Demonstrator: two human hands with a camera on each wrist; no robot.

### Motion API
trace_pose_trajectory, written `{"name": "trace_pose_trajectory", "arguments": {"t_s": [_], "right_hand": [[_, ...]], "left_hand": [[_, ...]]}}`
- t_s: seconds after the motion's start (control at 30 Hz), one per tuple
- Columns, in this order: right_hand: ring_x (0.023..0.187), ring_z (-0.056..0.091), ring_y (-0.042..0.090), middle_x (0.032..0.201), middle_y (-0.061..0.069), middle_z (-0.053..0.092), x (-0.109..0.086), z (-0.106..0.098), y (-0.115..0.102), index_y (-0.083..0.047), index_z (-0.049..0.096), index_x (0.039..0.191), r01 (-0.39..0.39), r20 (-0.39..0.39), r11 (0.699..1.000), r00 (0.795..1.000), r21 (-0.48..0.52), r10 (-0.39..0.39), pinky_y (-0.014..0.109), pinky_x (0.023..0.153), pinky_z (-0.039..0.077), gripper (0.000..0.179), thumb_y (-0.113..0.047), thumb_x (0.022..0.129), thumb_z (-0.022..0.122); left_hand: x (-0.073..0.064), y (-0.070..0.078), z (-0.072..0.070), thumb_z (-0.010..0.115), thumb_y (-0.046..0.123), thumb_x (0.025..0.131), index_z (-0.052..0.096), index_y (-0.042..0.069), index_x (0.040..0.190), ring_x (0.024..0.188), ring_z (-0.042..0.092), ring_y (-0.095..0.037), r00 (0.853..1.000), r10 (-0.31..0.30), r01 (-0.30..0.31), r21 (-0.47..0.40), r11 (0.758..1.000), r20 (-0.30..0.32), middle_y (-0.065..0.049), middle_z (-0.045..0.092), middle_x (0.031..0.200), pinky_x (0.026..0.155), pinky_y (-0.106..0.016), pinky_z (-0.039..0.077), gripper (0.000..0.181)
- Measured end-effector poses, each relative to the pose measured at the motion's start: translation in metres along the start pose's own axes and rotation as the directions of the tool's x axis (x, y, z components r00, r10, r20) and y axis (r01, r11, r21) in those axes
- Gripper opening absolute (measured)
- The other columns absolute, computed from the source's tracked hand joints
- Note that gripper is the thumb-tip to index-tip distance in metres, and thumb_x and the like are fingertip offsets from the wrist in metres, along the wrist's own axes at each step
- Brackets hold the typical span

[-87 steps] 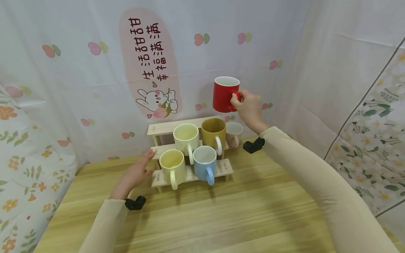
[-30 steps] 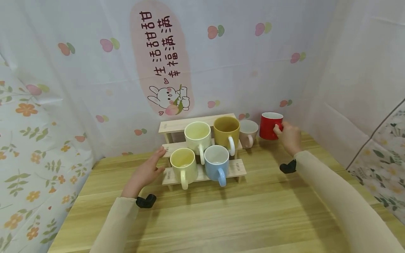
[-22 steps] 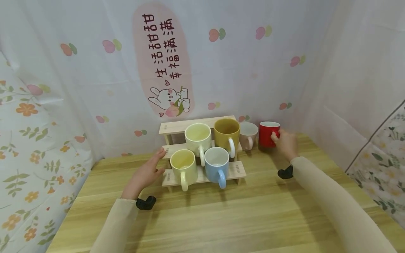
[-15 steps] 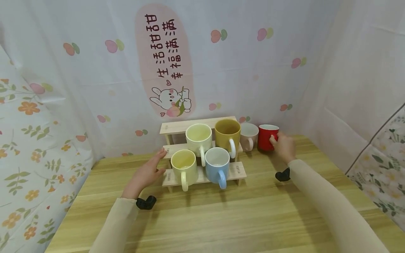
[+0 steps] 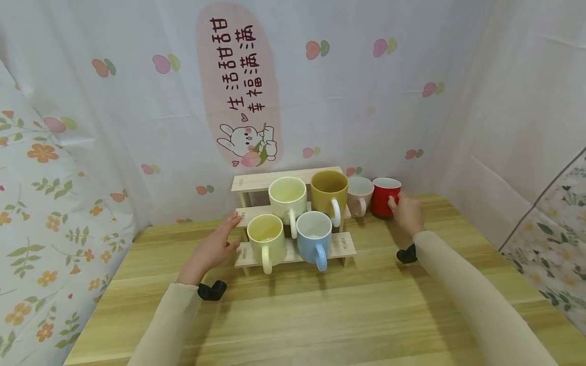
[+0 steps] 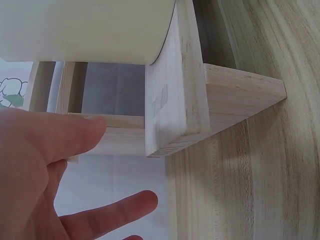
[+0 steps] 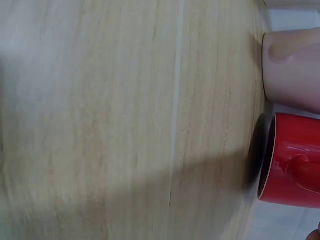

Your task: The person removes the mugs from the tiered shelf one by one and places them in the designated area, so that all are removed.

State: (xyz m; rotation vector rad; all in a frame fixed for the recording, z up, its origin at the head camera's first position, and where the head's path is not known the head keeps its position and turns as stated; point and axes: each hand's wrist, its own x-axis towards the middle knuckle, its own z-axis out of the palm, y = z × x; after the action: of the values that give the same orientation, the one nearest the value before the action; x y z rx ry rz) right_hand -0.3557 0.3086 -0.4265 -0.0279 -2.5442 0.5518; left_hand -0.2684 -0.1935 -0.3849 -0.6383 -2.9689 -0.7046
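Note:
My right hand (image 5: 409, 212) pinches the handle of a red mug (image 5: 382, 199) at the back right of the table. In the right wrist view, the red mug's base (image 7: 267, 160) is slightly tilted, with dark shadow beneath it. Just left of it stands a pale pink mug (image 5: 356, 193). My left hand (image 5: 208, 255) is at the left end of a three-tier wooden rack (image 5: 256, 182), fingers extended, fingertips on the middle tier's edge. In the left wrist view, the thumb (image 6: 75, 135) lies along the rack's side.
The middle tier bears a pale green mug (image 5: 286, 206) and a mustard mug (image 5: 327, 195). On the bottom tier are a yellow mug (image 5: 270, 249) and a light blue mug (image 5: 309, 244), handles facing front. Wood-grain table (image 5: 320, 315); a printed curtain (image 5: 343, 101) hangs behind.
The right hand has carried the red mug from above the rack rightward and down, then left to beside the pink mug. The left hand stays at the rack; the head view has shifted.

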Motion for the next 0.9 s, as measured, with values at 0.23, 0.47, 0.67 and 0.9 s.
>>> {"name": "trace_pose_trajectory", "arguments": {"t_s": [0.23, 0.47, 0.67, 0.9], "right_hand": [[0.055, 0.050, 0.036, 0.060, 0.019, 0.055, -0.001, 0.006, 0.001, 0.002, 0.052, 0.071, 0.041, 0.060, 0.999, 0.997, 0.005, -0.041, 0.044, 0.052, 0.041, 0.032, -0.018, 0.096, 0.051], [0.059, 0.053, 0.035, 0.063, 0.018, 0.057, -0.014, 0.007, 0.004, 0.001, 0.053, 0.076, -0.026, 0.127, 0.999, 0.992, 0.027, 0.022, 0.045, 0.057, 0.043, 0.029, -0.020, 0.096, 0.051], [0.072, 0.060, 0.046, 0.074, 0.024, 0.062, -0.016, -0.003, -0.003, 0.001, 0.053, 0.082, -0.054, 0.194, 0.999, 0.980, 0.007, 0.051, 0.053, 0.063, 0.045, 0.033, -0.027, 0.099, 0.047], [0.077, 0.060, 0.049, 0.083, 0.030, 0.061, -0.016, -0.018, -0.015, 0.003, 0.055, 0.076, -0.178, 0.203, 0.983, 0.961, -0.056, 0.185, 0.053, 0.059, 0.047, 0.045, -0.032, 0.099, 0.038]], "left_hand": [[0.001, 0.000, -0.005, 0.060, 0.010, 0.093, 0.027, 0.004, 0.150, 0.122, 0.051, -0.041, 1.000, -0.003, 0.003, 0.019, 1.000, -0.028, -0.017, 0.019, 0.158, 0.090, -0.052, 0.047, 0.067], [-0.005, 0.003, 0.002, 0.061, 0.011, 0.092, 0.028, 0.004, 0.150, 0.127, 0.047, -0.039, 1.000, -0.016, 0.016, 0.011, 1.000, -0.026, -0.016, 0.019, 0.158, 0.092, -0.052, 0.046, 0.067], [-0.007, 0.002, 0.003, 0.059, 0.011, 0.093, 0.026, 0.005, 0.151, 0.123, 0.051, -0.040, 0.999, -0.023, 0.023, -0.007, 1.000, -0.027, -0.015, 0.018, 0.159, 0.088, -0.052, 0.047, 0.067], [-0.007, 0.004, 0.003, 0.058, 0.011, 0.094, 0.024, 0.004, 0.151, 0.130, 0.043, -0.041, 1.000, -0.011, 0.010, -0.020, 1.000, -0.015, -0.016, 0.016, 0.159, 0.095, -0.055, 0.043, 0.067]]}}
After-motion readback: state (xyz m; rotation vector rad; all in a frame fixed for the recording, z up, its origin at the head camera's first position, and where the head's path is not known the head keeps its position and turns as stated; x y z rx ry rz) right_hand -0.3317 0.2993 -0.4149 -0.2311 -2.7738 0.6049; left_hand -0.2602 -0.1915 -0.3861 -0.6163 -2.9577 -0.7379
